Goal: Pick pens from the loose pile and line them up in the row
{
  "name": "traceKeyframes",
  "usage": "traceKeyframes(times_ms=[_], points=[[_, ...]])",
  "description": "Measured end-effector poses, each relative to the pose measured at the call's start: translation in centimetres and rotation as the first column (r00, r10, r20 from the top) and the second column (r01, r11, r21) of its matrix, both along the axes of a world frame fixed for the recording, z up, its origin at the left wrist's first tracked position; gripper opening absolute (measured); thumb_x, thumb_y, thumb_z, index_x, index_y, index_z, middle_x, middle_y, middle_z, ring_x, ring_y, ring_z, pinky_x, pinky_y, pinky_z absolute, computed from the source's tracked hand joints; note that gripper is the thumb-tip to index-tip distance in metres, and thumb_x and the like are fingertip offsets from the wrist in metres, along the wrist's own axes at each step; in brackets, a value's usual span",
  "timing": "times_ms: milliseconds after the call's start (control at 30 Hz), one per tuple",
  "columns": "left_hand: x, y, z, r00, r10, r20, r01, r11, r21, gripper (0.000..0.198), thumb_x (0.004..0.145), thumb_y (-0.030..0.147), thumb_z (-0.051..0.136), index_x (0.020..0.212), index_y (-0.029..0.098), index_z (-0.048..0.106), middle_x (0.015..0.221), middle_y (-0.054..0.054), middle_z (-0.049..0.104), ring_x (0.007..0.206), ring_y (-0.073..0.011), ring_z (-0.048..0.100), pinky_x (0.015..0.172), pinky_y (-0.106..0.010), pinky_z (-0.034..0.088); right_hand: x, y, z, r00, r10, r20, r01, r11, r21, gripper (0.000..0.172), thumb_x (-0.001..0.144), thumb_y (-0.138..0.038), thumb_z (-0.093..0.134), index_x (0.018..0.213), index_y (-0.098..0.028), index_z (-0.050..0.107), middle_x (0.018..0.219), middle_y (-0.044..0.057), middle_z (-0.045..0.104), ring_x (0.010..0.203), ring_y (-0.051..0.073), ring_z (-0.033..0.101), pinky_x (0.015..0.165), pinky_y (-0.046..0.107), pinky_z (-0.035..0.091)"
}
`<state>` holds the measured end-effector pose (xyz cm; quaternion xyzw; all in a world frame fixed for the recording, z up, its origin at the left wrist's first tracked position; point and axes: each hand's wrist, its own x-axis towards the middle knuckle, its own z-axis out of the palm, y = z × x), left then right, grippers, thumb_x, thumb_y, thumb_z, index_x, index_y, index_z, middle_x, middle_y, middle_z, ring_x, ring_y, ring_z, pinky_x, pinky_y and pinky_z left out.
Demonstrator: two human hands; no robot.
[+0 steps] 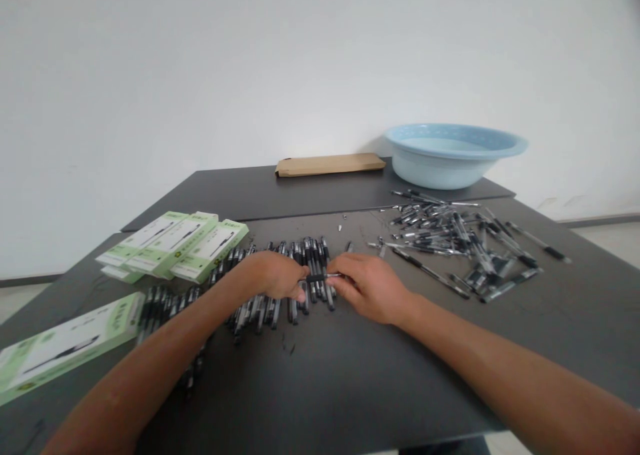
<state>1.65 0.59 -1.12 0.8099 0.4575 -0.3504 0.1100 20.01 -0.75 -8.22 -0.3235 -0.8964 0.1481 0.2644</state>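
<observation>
Between my two hands a pen [316, 278] with a black grip lies crosswise, held at both ends. My left hand [283, 276] is closed on its left end, fingers pinched. The fingertips of my right hand [367, 285] pinch its right end, where a thin tip shows. Below and around the pen runs a row of capped black pens [263, 308] laid side by side on the dark table [320, 388]. My left forearm covers part of that row. To the right of my right hand lies a loose heap of pen parts and pens [465, 238].
Several green-and-white pen boxes [175, 241] are stacked at the left, and another box [70, 345] lies nearer me. At the back are a flat brown cardboard piece [330, 165] and a light blue basin [450, 158]. Small tips [340, 227] lie scattered mid-table.
</observation>
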Motion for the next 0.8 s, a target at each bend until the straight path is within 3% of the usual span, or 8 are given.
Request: traceKeyframes(times_ms=[167, 433, 800], points=[[-0.09, -0.01, -0.05, 1.000, 0.003, 0.014, -0.003, 1.000, 0.003, 0.044, 0.086, 0.036, 0.051, 0.125, 0.018, 0.053, 0.110, -0.016, 0.067, 0.096, -0.0306, 0.063, 0.075, -0.036, 0.048, -0.04, 0.10, -0.17, 1.000, 0.009, -0.006, -0.009, 1.000, -0.007, 0.023, 0.093, -0.034, 0.041, 0.089, -0.018, 0.058, 0.082, 0.005, 0.061, 0.078, 0.015, 0.055, 0.068, 0.024, 0.036], [0.12, -0.19, 0.01, 0.999, -0.009, 0.032, 0.009, 1.000, -0.003, 0.043, 0.085, 0.034, 0.052, 0.124, 0.015, 0.054, 0.107, -0.016, 0.068, 0.093, -0.0313, 0.064, 0.074, -0.037, 0.049, -0.01, -0.04, -0.03, 1.000, -0.006, 0.008, 0.006, 1.000, 0.003, 0.014, 0.089, -0.030, 0.048, 0.092, -0.018, 0.055, 0.081, 0.004, 0.060, 0.071, 0.015, 0.052, 0.063, 0.024, 0.034], [-0.27, 0.12, -0.19, 0.999, -0.003, 0.050, 0.004, 1.000, -0.014, 0.044, 0.085, 0.035, 0.050, 0.124, 0.015, 0.054, 0.110, -0.016, 0.067, 0.096, -0.0312, 0.063, 0.076, -0.037, 0.049, -0.17, 0.11, -0.04, 1.000, 0.007, -0.005, -0.007, 1.000, -0.001, 0.026, 0.094, -0.036, 0.039, 0.088, -0.018, 0.057, 0.079, 0.004, 0.060, 0.076, 0.015, 0.054, 0.066, 0.024, 0.034]])
